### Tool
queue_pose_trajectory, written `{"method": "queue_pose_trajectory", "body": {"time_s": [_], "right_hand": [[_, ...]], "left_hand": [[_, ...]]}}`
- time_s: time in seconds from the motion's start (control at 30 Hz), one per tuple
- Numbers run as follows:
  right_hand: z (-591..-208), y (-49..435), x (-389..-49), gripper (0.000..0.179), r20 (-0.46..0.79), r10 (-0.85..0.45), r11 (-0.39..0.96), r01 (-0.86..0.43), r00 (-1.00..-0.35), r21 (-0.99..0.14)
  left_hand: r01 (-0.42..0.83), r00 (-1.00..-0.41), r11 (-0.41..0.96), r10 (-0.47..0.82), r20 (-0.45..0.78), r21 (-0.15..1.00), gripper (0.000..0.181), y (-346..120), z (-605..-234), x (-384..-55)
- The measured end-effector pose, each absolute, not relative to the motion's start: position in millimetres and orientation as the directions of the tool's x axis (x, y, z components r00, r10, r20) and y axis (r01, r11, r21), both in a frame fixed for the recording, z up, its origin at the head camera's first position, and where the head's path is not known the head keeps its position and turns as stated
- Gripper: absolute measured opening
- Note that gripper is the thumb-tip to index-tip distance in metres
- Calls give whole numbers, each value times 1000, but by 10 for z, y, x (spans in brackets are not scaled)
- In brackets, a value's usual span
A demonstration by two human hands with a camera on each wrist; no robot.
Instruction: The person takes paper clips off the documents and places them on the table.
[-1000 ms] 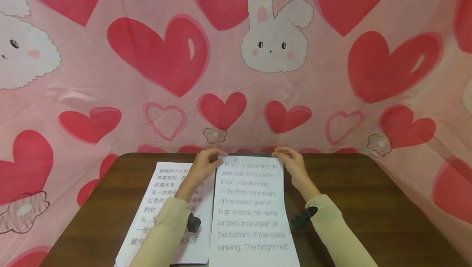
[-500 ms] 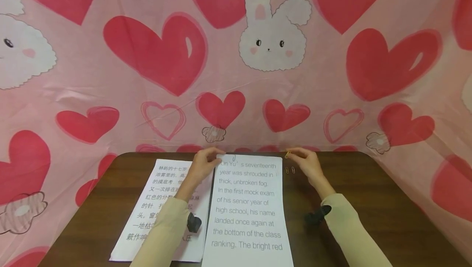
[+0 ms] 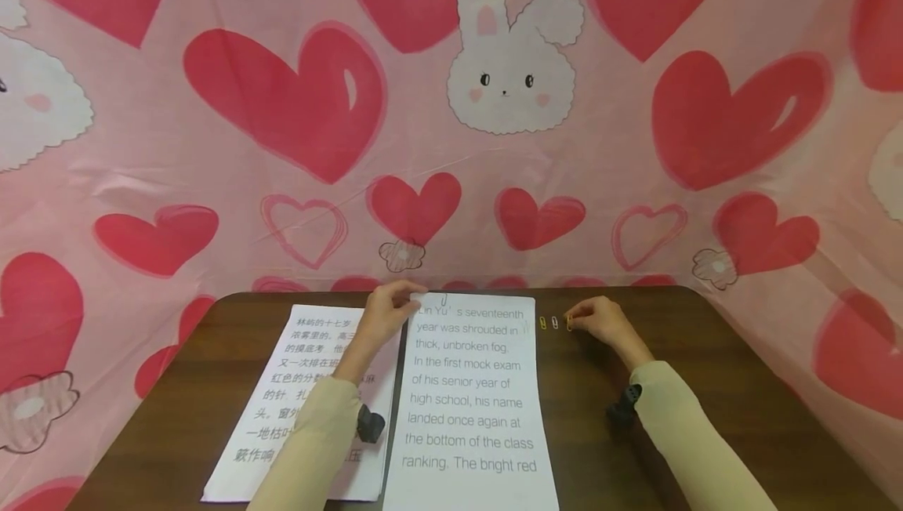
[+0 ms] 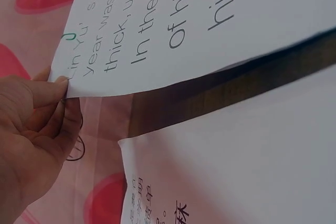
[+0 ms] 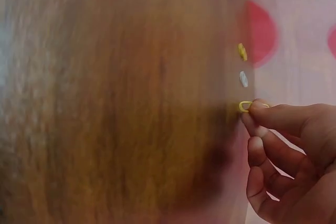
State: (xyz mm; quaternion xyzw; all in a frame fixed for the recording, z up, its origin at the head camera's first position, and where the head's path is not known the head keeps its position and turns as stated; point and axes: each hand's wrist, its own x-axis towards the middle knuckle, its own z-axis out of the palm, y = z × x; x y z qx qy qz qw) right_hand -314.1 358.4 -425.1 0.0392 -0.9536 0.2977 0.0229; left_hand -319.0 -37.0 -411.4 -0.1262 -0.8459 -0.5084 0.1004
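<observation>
My left hand (image 3: 386, 315) pinches the top left corner of a sheet with large English print (image 3: 462, 401), thumb on its face in the left wrist view. A green paper clip (image 4: 69, 36) sits on that sheet's top edge, close to the thumb. Beyond the sheet's right side, my right hand (image 3: 603, 321) holds a yellow paper clip (image 5: 244, 106) between thumb and finger, low over the table. Beside it lie a white paper clip (image 3: 555, 323) and another yellow paper clip (image 3: 543, 323), in a short row.
A stack of sheets with Chinese print (image 3: 282, 417) lies to the left, partly under my left forearm. The dark wooden table (image 3: 719, 401) ends at a pink cloth backdrop (image 3: 437, 143) with hearts and rabbits.
My right hand has moved right from the sheet's top right corner, carrying the yellow paper clip, and has come down beside the other two clips. The left hand keeps its pinch on the corner.
</observation>
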Motion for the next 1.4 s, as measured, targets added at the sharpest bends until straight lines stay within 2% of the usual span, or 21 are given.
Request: {"method": "queue_pose_trajectory", "body": {"time_s": [0.63,0.77,0.9,1.1,1.4], "right_hand": [[-4346,3541,-3283,19,94,-109,881,-140,-990,-451],[-4328,3565,-3262,21,136,-111,869,-162,-984,-467],[-4215,3523,-3252,23,238,-110,839,-219,-965,-498],[-4087,3197,-3236,27,346,-111,772,-301,-931,-560],[-3951,2542,-3210,37,283,-212,683,-349,-935,-642]], "left_hand": [[298,-954,450,109,279,842,24,-433,-4165,-3218],[300,-953,446,115,279,843,25,-431,-4160,-3214],[304,-952,450,111,285,840,26,-430,-4143,-3223],[300,-953,444,106,283,845,26,-416,-4146,-3224],[285,-958,446,101,268,848,26,-383,-4158,-3225]]}}
